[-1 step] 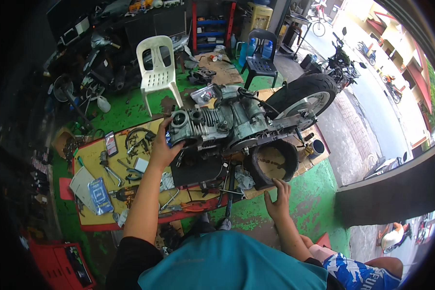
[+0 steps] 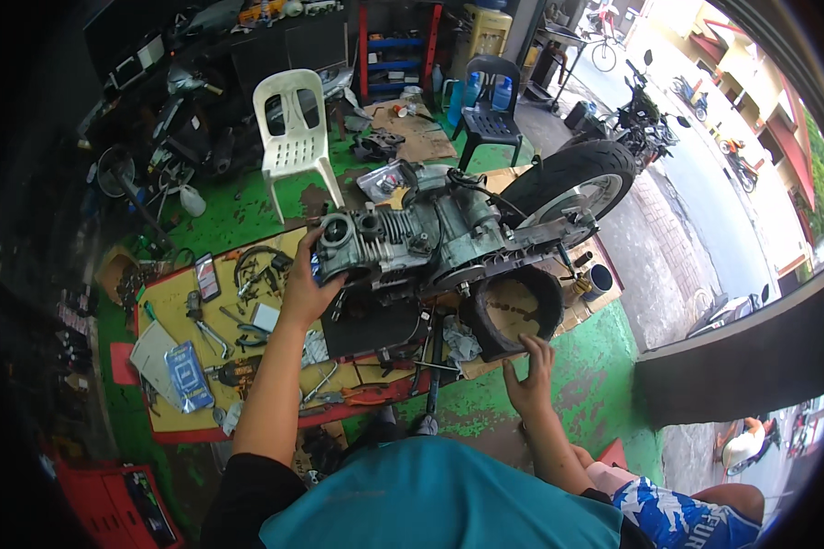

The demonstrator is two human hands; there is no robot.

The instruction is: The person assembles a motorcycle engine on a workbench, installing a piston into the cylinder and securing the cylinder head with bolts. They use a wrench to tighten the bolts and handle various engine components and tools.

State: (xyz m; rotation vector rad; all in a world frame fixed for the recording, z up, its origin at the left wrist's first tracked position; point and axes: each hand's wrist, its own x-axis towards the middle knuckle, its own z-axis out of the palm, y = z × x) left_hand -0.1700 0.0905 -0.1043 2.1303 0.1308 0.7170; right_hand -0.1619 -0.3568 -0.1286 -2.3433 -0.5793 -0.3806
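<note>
hands apart: left hand clamped on the engine at its nine o'clock end; right hand loose by the black tub's five o'clock rim, contact unclear.

A table is topped in yellow and edged in red. Near its left end, a phone, a pale sheet and a blue packet are laid out, the sheet partly covered by the packet. Small metal parts, pliers, a white box and an orange-and-black power tool are scattered farther right. Cardboard is spread at the right end, where a black tub is seen, its base hidden. The green floor is worn in patches; a white chair, a dark chair and a brown board are supported by it.
</note>
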